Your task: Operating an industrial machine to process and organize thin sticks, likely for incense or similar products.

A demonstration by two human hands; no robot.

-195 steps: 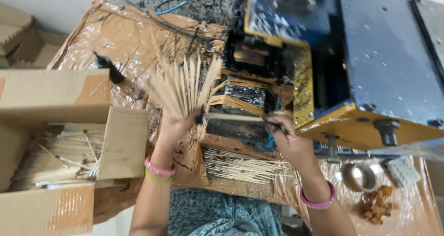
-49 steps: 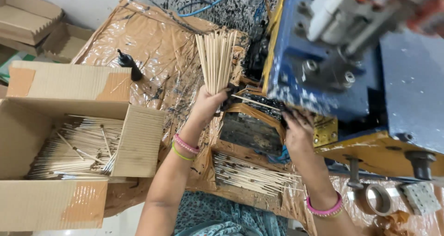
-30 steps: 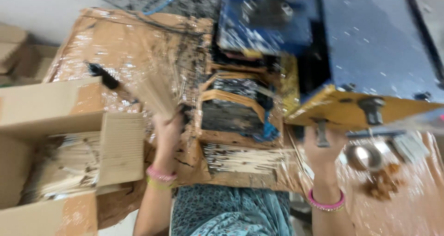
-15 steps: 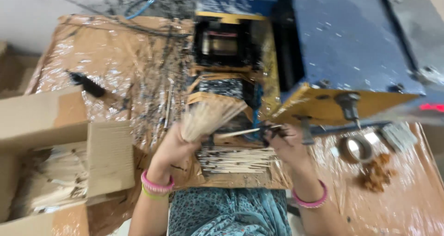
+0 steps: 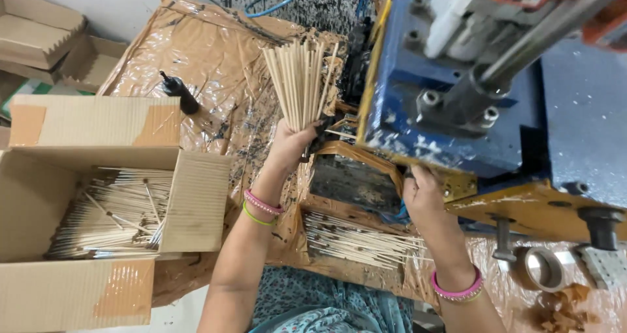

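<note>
The left hand point(image 5: 290, 143) has its fingers point(image 5: 312, 127) closed tight round the lower end of a bundle of thin wooden sticks point(image 5: 300, 85), which stands nearly upright and fans slightly at the top, just left of the blue machine point(image 5: 483, 91). The right hand point(image 5: 421, 192) reaches under the machine's front edge; its fingers are hidden there, so I cannot tell whether they grip anything. To handle the bundle well, it seems wise to keep the grip low and firm so no stick slips, and the ends level. Below the machine, more sticks point(image 5: 356, 241) lie flat in a shallow tray. Well left of the machine, an open cardboard box point(image 5: 189, 202) holds another heap of sticks. The tabletop point(image 5: 196, 46) is wrapped in crinkled brown plastic spattered with black; a black bottle point(image 5: 179, 93) lies on it, and a tape roll point(image 5: 539, 268) sits below the machine's right end.
</note>
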